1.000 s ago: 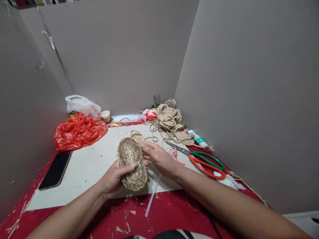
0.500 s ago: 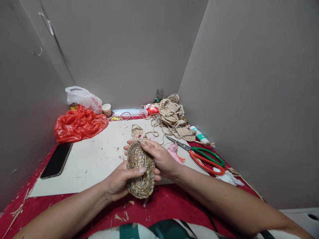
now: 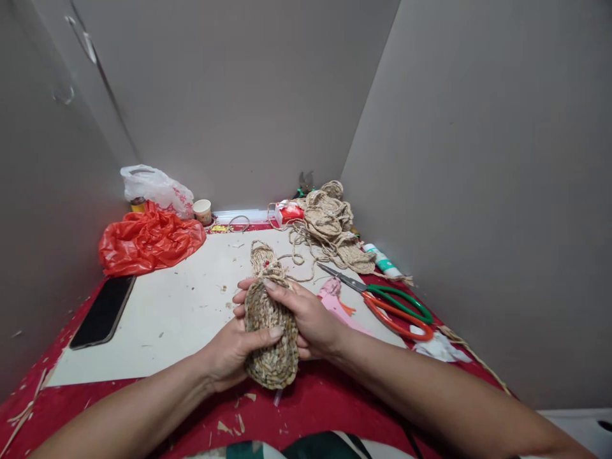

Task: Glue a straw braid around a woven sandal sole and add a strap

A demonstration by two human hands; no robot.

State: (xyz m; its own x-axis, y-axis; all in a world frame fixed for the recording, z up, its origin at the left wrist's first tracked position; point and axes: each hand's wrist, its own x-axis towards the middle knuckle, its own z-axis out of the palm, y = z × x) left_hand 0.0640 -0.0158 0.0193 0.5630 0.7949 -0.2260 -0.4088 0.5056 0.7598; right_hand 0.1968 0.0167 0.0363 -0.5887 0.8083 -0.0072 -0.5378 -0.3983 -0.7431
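A woven straw sole (image 3: 271, 328), oval and made of braided cord, is held upright between my two hands. My left hand (image 3: 229, 350) grips its left side, with the thumb lying across the front and the fingers behind. My right hand (image 3: 310, 315) wraps the upper right edge, thumb on the top rim, and its fingertips show past the left side. Just beyond the sole's top lies a smaller braided cord piece (image 3: 262, 255) with a tiny red bit on it. Loose cord trails from there toward the braided pile at the back right.
Large scissors (image 3: 382, 299) with green and orange handles lie to the right, near pink material (image 3: 332, 293). Behind them is a heap of braided cord (image 3: 327, 213). A phone (image 3: 102, 312), red plastic bag (image 3: 150, 239) and paper cup (image 3: 202, 211) stand left. Grey walls enclose the table.
Both hands still hold the woven sole, which sits very slightly lower in view. The view has shifted a little; otherwise the objects on the table keep their places.
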